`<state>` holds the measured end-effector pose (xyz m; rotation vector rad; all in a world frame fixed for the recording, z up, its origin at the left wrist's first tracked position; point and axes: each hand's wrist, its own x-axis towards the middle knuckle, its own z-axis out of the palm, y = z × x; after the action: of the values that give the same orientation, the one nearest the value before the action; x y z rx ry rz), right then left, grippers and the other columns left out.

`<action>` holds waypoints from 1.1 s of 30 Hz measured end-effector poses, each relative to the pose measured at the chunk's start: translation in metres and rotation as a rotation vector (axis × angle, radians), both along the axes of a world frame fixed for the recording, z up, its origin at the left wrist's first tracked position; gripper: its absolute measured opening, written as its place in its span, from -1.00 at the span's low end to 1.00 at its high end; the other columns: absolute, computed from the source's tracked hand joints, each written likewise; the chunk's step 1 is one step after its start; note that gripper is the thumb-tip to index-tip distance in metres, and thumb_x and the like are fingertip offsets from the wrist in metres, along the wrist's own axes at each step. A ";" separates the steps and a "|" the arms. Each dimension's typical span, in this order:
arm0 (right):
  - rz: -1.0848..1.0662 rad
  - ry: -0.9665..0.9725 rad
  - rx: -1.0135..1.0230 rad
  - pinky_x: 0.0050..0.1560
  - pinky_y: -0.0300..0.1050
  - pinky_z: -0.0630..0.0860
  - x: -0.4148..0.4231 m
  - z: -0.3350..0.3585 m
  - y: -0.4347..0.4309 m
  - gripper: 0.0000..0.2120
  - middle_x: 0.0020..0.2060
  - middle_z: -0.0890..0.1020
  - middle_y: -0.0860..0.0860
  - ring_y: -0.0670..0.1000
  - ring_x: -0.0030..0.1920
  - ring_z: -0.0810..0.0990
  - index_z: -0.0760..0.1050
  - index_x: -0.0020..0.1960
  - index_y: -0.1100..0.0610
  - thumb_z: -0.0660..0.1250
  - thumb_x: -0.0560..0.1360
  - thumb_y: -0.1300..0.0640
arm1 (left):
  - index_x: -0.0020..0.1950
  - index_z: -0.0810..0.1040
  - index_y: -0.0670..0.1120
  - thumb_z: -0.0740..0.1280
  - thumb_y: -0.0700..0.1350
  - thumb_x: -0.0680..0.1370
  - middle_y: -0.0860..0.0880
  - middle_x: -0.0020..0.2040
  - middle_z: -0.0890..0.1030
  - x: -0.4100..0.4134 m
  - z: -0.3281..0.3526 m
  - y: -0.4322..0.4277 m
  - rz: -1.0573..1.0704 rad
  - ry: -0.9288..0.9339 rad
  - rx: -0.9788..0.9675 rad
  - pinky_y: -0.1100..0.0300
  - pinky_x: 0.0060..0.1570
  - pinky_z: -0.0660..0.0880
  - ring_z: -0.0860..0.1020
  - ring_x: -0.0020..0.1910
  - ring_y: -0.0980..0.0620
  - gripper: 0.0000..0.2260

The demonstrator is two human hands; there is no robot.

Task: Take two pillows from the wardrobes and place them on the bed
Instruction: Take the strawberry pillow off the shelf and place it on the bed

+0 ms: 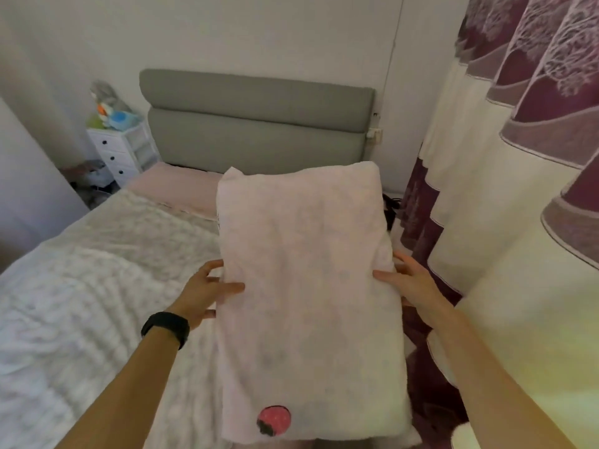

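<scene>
A pale pink pillow (308, 286) with a red strawberry print near its lower edge is held lengthwise in front of me, over the right side of the bed (97, 286). My left hand (207, 290) grips its left edge with the thumb on top. On the opposite edge my right hand (411, 280) grips it the same way. The bed has a white textured cover, a pink sheet at its head and a grey padded headboard (259, 124). No second pillow shows.
A white chest of small drawers (118, 150) with toys on top stands left of the headboard. Cream and purple curtains (518, 157) hang close along the right. Clutter lies on the floor by the drawers.
</scene>
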<state>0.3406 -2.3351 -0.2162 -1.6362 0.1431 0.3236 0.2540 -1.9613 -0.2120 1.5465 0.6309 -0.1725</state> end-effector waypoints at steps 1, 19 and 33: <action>0.016 -0.003 0.012 -0.03 -0.04 0.62 0.023 -0.001 0.001 -0.47 0.08 0.65 -0.08 0.00 0.04 0.66 0.51 0.30 -0.09 0.56 0.40 0.21 | 0.33 0.43 0.11 0.54 -0.23 0.42 -0.13 0.19 0.60 0.018 -0.001 0.000 0.009 -0.001 0.005 -0.05 -0.16 0.56 0.61 0.08 -0.18 -0.44; 0.366 0.113 -0.087 0.09 0.01 0.57 0.403 -0.064 0.079 -0.36 0.15 0.59 -0.05 -0.01 0.11 0.59 0.46 0.35 -0.16 0.61 0.34 0.04 | 0.31 0.44 0.06 0.57 -0.23 0.39 -0.13 0.13 0.65 0.281 -0.060 0.028 0.323 0.145 0.012 -0.17 -0.04 0.61 0.64 0.06 -0.18 -0.43; 0.588 0.044 -0.254 0.07 -0.05 0.56 0.647 -0.092 0.216 -0.36 0.21 0.59 0.07 0.06 0.14 0.59 0.44 0.43 0.02 0.56 0.41 0.21 | 0.44 0.36 0.02 0.55 -0.25 0.41 -0.15 0.18 0.62 0.463 -0.128 0.099 0.625 0.147 -0.156 -0.20 0.05 0.59 0.64 0.07 -0.18 -0.34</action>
<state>0.9871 -2.1194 -0.3082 -1.9034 -0.2830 0.8158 0.7171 -1.8619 -0.3397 1.1325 1.1583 0.1380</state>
